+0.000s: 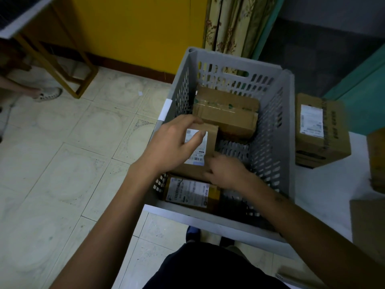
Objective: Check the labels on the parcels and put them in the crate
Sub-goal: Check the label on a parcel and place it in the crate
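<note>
Both hands inside grey crate [288, 113], clamped on one small brown parcel [210, 142] with white label facing up; left hand [173, 147] curls over parcel's top and left side, thumb on label; right hand [226, 172] grips its lower right edge; second parcel [225, 113] lies at crate's far end; third labelled parcel [189, 191] at near end, below held one; another labelled box [320, 130] outside crate, on its right
</note>
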`<state>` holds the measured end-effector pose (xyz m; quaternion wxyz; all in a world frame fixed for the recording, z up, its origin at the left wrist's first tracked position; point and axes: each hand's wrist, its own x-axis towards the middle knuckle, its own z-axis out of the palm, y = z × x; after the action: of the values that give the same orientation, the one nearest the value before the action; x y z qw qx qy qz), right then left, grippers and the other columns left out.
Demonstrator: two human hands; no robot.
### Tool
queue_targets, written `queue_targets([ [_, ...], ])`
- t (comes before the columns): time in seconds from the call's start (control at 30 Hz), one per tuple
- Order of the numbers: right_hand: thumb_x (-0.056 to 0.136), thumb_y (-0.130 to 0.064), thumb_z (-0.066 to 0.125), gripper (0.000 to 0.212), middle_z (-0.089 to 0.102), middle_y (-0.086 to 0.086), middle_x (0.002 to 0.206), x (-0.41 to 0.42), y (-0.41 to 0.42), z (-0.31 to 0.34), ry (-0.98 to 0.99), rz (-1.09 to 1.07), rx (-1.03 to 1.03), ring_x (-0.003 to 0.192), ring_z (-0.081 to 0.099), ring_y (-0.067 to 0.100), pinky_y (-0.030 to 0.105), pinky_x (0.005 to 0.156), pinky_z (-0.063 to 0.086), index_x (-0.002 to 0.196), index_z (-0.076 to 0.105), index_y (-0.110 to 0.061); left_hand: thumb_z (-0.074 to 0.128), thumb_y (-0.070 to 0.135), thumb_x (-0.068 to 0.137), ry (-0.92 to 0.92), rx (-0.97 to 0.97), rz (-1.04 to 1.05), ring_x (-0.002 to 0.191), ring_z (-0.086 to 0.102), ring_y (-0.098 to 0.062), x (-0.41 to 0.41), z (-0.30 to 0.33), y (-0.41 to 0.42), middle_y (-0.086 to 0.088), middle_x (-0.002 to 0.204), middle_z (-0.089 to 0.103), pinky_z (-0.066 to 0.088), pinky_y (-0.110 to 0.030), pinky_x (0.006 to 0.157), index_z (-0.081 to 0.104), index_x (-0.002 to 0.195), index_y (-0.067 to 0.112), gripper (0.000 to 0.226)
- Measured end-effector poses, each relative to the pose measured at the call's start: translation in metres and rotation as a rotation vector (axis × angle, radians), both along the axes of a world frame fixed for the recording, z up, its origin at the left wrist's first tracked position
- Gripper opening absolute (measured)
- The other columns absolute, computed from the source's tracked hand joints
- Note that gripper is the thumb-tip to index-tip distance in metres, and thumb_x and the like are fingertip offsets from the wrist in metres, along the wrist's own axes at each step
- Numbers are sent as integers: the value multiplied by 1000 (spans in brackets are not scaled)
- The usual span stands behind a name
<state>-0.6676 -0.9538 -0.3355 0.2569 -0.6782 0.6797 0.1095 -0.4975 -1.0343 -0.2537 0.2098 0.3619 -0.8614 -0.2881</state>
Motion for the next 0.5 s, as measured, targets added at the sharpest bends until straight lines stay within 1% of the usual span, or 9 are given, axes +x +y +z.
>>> queue_targets([
  [0.03,99,-47,51,49,59,10,128,-6,-3,11,-33,-57,-78,112,60,28,44,88,55,137,50,-16,54,37,104,-44,-12,-6,117,53,-5,-2,2,-3,3,136,61,46,-31,99,59,136,18,38],
  [0.07,100,-46,50,47,59,9,127,-13,-7,23,-64,-111,-149,113,58,28,44,89,54,136,51,-17,51,39,104,-86,-31,-15,132,49,-11,-4,5,-4,1,149,54,41,-35,109,54,143,19,44],
  [0.1,100,-46,50,45,58,7,127,-20,-10,33,-87,-162,-211,115,57,27,45,90,53,135,52,-17,50,39,105,-117,-48,-27,145,39,-16,-6,9,-6,-1,158,44,33,-38,117,49,149,19,49],
  [0.13,101,-46,49,45,58,6,128,-27,-14,43,-107,-204,-259,116,56,27,44,91,53,135,52,-18,50,38,106,-142,-57,-39,151,30,-18,-10,13,-6,-1,164,35,25,-39,121,43,154,19,52],
  [0.2,102,-48,48,49,57,6,134,-42,-19,58,-136,-262,-329,121,54,26,45,96,51,141,49,-18,48,38,107,-191,-69,-57,156,17,-19,-18,20,-9,-1,169,23,15,-39,125,33,159,20,57],
  [0.23,102,-48,48,53,54,7,141,-49,-21,64,-144,-281,-365,127,51,26,45,102,48,145,46,-18,47,40,107,-218,-77,-65,157,13,-19,-23,23,-10,-1,170,18,12,-38,126,28,160,21,60],
  [0.33,101,-49,50,67,43,9,155,-66,-25,79,-132,-317,-458,143,36,26,47,117,35,156,34,-14,43,47,106,-293,-64,-88,158,2,-20,-35,29,-15,0,172,5,4,-37,128,13,163,23,69],
  [0.43,99,-51,50,69,38,6,158,-80,-28,97,-132,-344,-528,146,31,22,47,120,31,156,31,-16,42,50,105,-344,-63,-96,158,-2,-20,-49,34,-19,0,172,-1,0,-34,126,7,164,23,74],
  [0.5,100,-53,48,72,34,6,161,-89,-23,110,-143,-368,-550,149,27,23,49,122,28,158,28,-16,42,53,105,-365,-92,-106,158,-3,-19,-58,40,-19,0,172,-1,0,-35,127,5,164,23,76],
])
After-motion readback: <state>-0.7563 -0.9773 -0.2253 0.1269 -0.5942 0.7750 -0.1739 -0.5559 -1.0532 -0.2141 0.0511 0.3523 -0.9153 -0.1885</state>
